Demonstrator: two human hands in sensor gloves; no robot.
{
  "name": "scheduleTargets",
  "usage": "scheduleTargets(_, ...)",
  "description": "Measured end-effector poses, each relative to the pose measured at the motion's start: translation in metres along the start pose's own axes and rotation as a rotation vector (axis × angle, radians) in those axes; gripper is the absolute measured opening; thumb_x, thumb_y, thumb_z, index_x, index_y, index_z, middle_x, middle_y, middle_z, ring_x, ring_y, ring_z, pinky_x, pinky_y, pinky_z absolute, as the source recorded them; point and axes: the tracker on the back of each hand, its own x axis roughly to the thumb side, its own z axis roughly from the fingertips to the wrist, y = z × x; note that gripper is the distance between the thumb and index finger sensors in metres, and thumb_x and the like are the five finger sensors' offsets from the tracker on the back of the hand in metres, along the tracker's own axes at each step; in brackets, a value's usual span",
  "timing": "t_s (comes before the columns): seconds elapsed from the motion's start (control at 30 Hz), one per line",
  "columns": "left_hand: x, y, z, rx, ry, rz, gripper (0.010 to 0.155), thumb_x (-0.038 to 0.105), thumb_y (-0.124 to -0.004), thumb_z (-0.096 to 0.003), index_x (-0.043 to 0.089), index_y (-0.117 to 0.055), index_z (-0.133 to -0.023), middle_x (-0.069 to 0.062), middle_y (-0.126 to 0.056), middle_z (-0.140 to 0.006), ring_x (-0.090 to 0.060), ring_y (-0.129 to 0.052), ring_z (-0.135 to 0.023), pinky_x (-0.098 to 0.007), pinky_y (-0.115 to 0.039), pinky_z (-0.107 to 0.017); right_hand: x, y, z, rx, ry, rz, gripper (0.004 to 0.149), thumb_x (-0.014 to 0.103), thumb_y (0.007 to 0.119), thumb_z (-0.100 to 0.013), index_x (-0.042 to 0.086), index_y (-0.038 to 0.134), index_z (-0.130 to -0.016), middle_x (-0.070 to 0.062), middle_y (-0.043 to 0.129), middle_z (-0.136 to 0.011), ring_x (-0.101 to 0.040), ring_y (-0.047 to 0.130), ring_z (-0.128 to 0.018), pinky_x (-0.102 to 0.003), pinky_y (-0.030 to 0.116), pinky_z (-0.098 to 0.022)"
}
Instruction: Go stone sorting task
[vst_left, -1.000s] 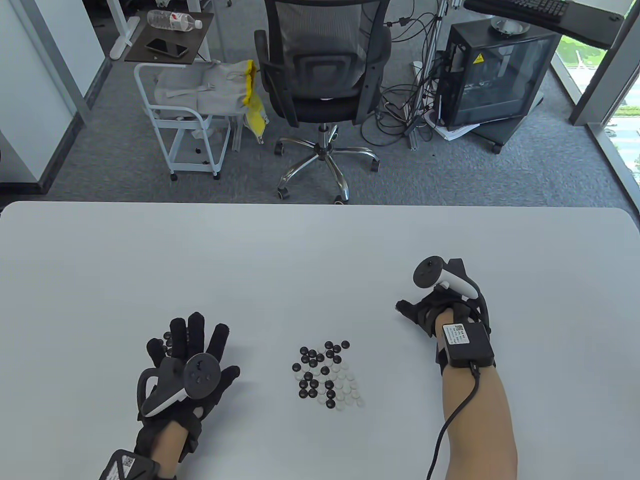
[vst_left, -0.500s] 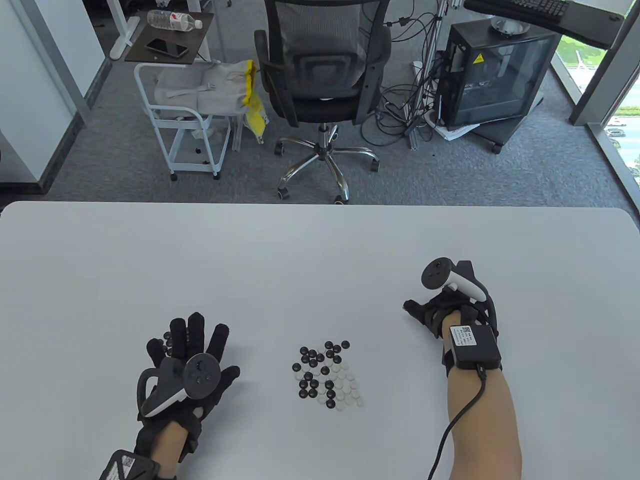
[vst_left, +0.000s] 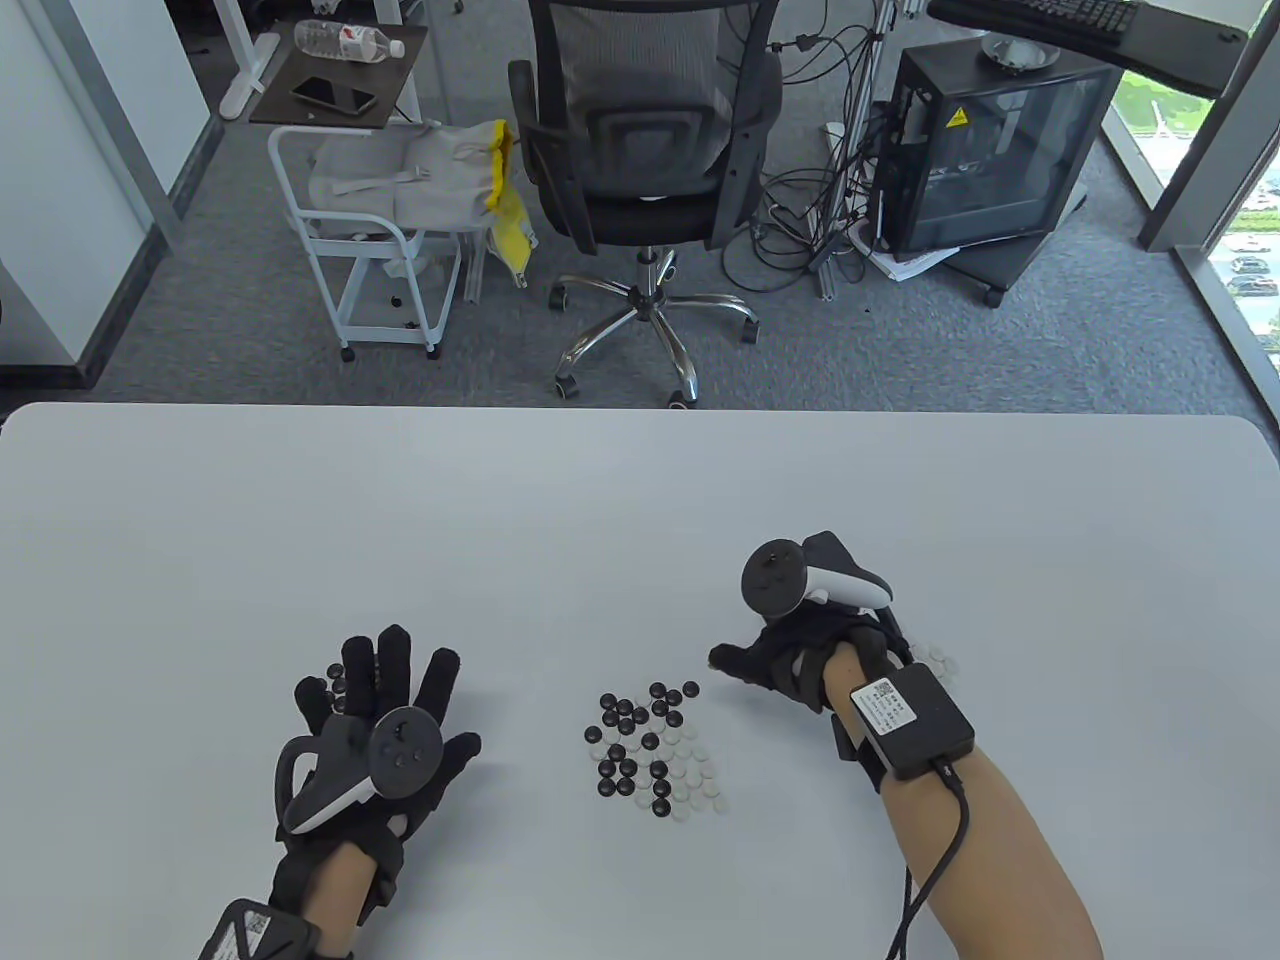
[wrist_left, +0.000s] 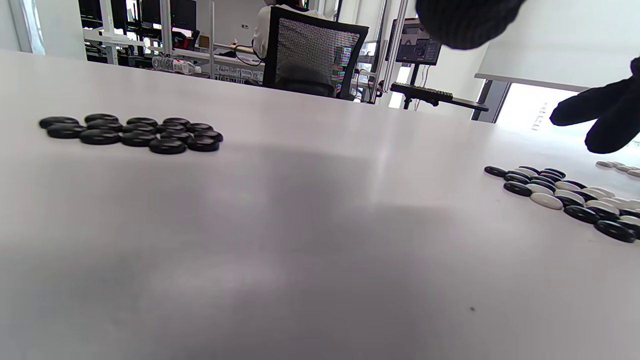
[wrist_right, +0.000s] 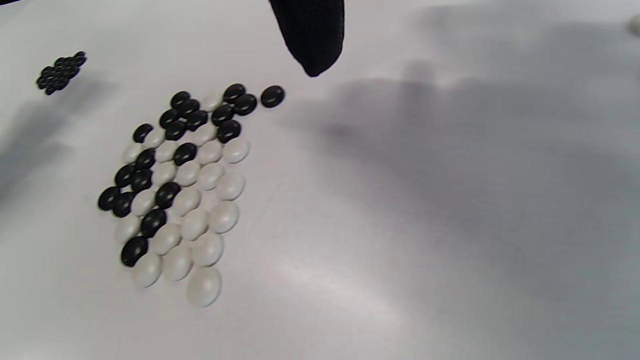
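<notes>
A mixed patch of black and white Go stones (vst_left: 655, 750) lies at the table's front centre, also seen in the right wrist view (wrist_right: 182, 180) and the left wrist view (wrist_left: 570, 195). My left hand (vst_left: 385, 665) rests flat with spread fingers, partly covering a small group of black stones (vst_left: 335, 685) (wrist_left: 132, 132). My right hand (vst_left: 745, 665) hovers just right of the mixed patch's far corner, thumb pointing left, one fingertip (wrist_right: 310, 35) above a black stone, holding nothing. A small group of white stones (vst_left: 935, 660) lies to its right.
The white table (vst_left: 600, 520) stretches bare beyond the hands. A cable (vst_left: 940, 840) runs from the box on my right wrist off the front edge. An office chair (vst_left: 640, 130) and a cart (vst_left: 370, 230) stand on the floor behind the table.
My right hand has moved left and nearer, from the white group to the edge of the mixed patch, uncovering the white stones. The left hand has stayed put.
</notes>
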Motion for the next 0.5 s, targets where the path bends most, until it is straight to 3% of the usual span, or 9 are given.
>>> scheduleTargets(0.23,0.001,0.0,0.0,-0.002,-0.002,-0.005,0.08,0.056,-0.056,-0.0592,0.022,-0.015,-0.119,-0.026,0.015,-0.113,-0.053,0.017,-0.096,-0.082,0.002,-0.049,0.038,0.028,-0.013,0.087,-0.122,0.068,0.07,0.05,0.05,-0.062,0.003,0.069,-0.11,-0.042,0.012,-0.113,-0.068,-0.003,-0.091,-0.092,0.013,-0.055)
scheduleTargets(0.5,-0.001,0.001,0.001,0.004,0.001,0.008,0.08,0.056,-0.056,-0.0592,0.022,-0.015,-0.119,-0.025,0.015,-0.113,-0.053,0.017,-0.096,-0.082,0.003,-0.05,0.026,0.038,-0.015,0.111,-0.096,0.059,0.069,0.05,0.05,-0.062,0.004,0.065,-0.112,-0.042,0.011,-0.113,-0.068,-0.003,-0.091,-0.092,0.013,-0.055)
